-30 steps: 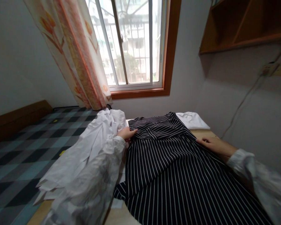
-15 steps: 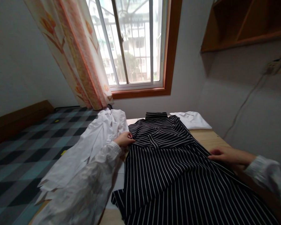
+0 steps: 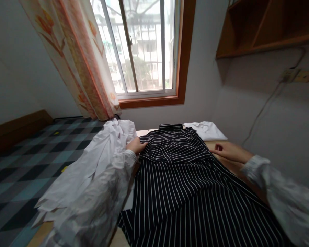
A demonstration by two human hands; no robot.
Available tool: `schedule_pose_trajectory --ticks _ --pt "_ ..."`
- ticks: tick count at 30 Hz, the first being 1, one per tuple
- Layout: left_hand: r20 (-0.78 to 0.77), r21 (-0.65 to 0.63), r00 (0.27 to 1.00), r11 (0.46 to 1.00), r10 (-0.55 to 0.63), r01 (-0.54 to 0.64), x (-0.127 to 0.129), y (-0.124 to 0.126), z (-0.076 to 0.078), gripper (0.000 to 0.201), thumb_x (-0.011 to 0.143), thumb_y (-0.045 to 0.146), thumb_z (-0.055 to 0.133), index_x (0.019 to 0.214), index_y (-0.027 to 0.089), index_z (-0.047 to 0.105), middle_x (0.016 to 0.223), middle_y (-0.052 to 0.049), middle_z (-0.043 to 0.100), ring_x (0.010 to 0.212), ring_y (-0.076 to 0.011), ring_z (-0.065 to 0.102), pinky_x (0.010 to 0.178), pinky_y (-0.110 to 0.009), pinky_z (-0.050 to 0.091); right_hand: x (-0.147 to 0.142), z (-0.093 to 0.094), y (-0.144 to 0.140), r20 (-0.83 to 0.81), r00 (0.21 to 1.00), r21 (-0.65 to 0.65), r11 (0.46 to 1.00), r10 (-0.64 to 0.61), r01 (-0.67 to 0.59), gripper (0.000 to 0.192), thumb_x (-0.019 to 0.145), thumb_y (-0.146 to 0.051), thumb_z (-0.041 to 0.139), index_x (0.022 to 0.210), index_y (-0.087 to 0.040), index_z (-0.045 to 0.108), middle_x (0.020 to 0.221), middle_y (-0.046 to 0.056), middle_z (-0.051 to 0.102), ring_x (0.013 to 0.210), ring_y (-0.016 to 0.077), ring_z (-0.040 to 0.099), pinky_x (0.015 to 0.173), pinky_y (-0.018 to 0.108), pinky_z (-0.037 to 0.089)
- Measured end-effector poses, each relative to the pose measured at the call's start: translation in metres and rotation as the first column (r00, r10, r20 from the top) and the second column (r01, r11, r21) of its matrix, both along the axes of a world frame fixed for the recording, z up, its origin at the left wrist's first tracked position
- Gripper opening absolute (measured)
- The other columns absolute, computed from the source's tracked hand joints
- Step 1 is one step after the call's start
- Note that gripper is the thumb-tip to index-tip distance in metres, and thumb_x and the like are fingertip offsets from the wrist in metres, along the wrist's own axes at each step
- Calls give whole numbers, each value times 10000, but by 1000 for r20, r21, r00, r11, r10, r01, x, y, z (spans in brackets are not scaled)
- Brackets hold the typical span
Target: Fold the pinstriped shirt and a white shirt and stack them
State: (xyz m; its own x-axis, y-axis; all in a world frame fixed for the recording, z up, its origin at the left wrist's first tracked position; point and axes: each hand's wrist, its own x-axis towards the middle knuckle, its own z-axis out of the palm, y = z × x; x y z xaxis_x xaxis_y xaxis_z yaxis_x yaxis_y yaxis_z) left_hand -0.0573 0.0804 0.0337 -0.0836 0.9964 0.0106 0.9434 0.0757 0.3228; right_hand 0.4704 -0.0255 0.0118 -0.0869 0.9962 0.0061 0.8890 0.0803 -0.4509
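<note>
Entries as I log them over the head feed; dial centred on the striped garment, twelve at the far side.

Item 1. Striped garment [image 3: 167, 192], black with thin white lines, collar at twelve, skirt part running out of my view at six. Lies front up on the counter [image 3: 118, 239], a diagonal fold across the lower part, a small striped end jutting out at eight.

Item 2. Hands, a pair, bare. Left hand [image 3: 137, 145] at ten, fingers bent, thumb laid on the cloth at the garment's left edge; the lower fingers are hidden, so I cannot tell whether it pinches. Right hand [image 3: 228, 151] at two, fingers loosely curled, a fingertip at the garment's right edge; I cannot tell whether it has cloth in hold. Both wrists in white gathered cuffs.

Item 3. White garment [image 3: 96, 156], crumpled, at nine to ten, just beside the striped one; left sleeve in front of part of it.

Item 4. Folded white cloth [image 3: 207, 131], at one, near the collar.

Item 5. Bed [image 3: 18, 181] with checked cover in black, grey and blue-green, at nine.

Item 6. Window [image 3: 144, 51], wood-framed, at eleven; floral curtain [image 3: 78, 65] to its left.

Item 7. Wall shelf [image 3: 266, 34], brown, at one.
</note>
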Motion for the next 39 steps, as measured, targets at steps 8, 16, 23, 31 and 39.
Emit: schedule_pose_trajectory --ticks 8,16,23,31,39 --pt "33 38 999 999 -19 17 4 21 -10 500 950 462 759 1322 161 614 1299 -183 795 1194 -309 770 911 -323 553 -63 -11 89 -94 941 192 921 -326 338 325 974 -528 701 1064 -220 748 1051 131 840 941 299 774 776 348 511" --pt "64 122 994 990 -84 76 1 15 -18 369 965 361 710 1280 174 664 1162 -135 808 1088 -294 774 898 -353 562 -78 -37 92 -38 943 269 906 -330 328 244 1007 -438 642 874 -255 732 964 88 812 871 263 730 687 333 411" --pt "45 340 987 932 -151 127 16 -11 -37 374 1035 385 632 1348 183 659 1333 -134 774 1016 -271 770 926 -378 566 -70 -51 88 0 995 450 888 -101 90 274 957 -513 701 916 -244 668 999 94 751 907 260 677 780 346 479" --pt "31 361 982 918 -186 162 11 -15 -40 345 1039 368 634 1336 195 665 1330 -115 776 1047 -279 769 925 -382 570 -58 -61 86 -394 902 360 873 -176 328 254 984 -497 605 895 -262 640 876 62 762 805 252 679 775 356 511" --pt "28 316 988 939 -151 134 15 -18 -35 340 1046 372 643 1346 213 656 1340 -108 774 1112 -284 762 947 -364 568 -68 -48 84 -168 980 443 879 -111 175 317 956 -565 723 978 -252 684 1077 119 753 1044 305 673 977 406 545"
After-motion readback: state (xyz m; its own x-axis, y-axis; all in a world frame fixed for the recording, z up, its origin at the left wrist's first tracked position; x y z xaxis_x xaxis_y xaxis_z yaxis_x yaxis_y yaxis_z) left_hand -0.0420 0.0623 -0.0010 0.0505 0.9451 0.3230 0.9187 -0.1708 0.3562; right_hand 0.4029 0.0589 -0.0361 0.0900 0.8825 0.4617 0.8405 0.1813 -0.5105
